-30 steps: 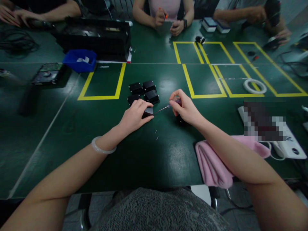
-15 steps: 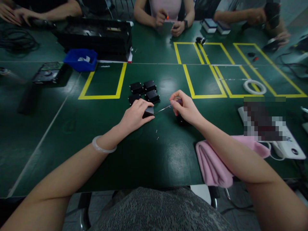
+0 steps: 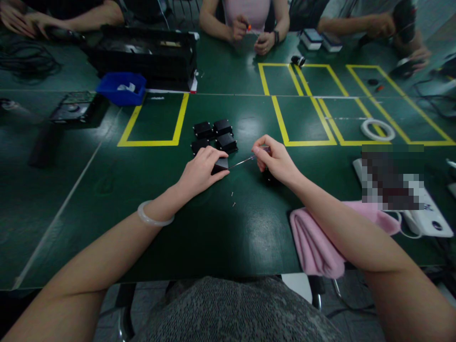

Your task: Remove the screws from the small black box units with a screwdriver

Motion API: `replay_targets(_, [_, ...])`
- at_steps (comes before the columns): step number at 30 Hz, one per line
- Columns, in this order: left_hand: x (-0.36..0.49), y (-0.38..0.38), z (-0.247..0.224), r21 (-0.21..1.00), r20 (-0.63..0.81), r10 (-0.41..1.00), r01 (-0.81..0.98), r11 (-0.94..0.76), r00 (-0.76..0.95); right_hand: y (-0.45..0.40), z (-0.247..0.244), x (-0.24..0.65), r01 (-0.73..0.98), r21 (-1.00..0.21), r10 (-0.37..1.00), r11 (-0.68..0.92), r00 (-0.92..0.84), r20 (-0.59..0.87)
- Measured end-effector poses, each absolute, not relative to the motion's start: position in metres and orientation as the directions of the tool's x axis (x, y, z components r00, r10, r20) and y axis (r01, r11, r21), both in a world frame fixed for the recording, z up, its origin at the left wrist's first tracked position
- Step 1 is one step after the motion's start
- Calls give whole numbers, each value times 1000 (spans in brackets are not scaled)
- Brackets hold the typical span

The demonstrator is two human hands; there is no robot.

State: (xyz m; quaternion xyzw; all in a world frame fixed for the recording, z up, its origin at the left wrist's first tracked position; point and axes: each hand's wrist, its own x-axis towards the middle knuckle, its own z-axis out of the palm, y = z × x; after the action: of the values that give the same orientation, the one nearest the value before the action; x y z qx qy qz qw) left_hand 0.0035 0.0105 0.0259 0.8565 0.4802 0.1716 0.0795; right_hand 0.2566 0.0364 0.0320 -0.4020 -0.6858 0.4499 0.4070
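Pinched between the thumb and fingers of my left hand (image 3: 199, 173), a small black box (image 3: 221, 164) rests on the dark green table (image 3: 199, 242), while my right hand (image 3: 273, 156) pinches a slim tool with a silver metal shaft (image 3: 241, 163), its tip at the box's near-right edge. Four similar black boxes (image 3: 223, 127) sit just beyond my left fingers; two tiny silver screws (image 3: 233, 204) lie nearer me, below my left thumb. Should the box twist in a light grip, the slanting tip could skid and jab that thumb; a careless wrist could scatter the screws. My left palm hides part of the box, my right fingers cover most of the handle, and a dark object (image 3: 270, 178) beneath them is unclear.
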Motion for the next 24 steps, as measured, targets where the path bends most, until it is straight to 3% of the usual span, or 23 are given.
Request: replay_targets(24, [5, 9, 28, 282, 212, 857, 810, -514, 470, 37, 30, 257, 184, -938, 909, 294, -357, 215])
